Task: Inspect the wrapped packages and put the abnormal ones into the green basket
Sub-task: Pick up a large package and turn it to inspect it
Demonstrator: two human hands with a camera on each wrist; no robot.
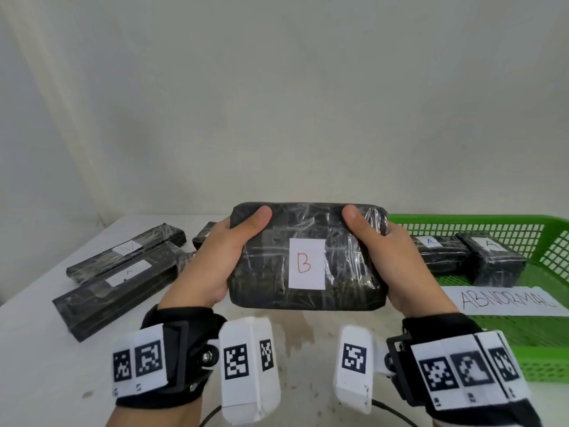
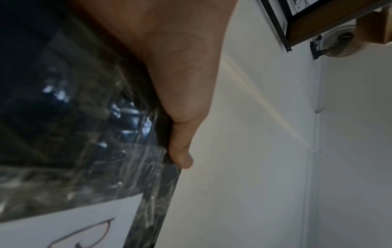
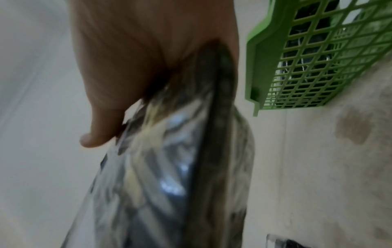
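A black film-wrapped package (image 1: 308, 257) with a white label marked "B" is held up above the table, facing me. My left hand (image 1: 221, 257) grips its left end, thumb on the front face. My right hand (image 1: 391, 260) grips its right end the same way. The left wrist view shows the thumb (image 2: 180, 151) lying along the package (image 2: 74, 134) edge. In the blurred right wrist view the thumb (image 3: 101, 130) presses on the package (image 3: 169, 167). The green basket (image 1: 548, 334) sits at the right and holds two packages labelled "A" (image 1: 437, 254) (image 1: 492, 257).
Two long black wrapped packages (image 1: 123, 248) (image 1: 117, 291) lie at the left of the white table (image 1: 37, 365), with another partly hidden behind my left hand. A paper sign reading "ABNORMAL" (image 1: 505, 300) lies in the basket. A plain wall stands behind.
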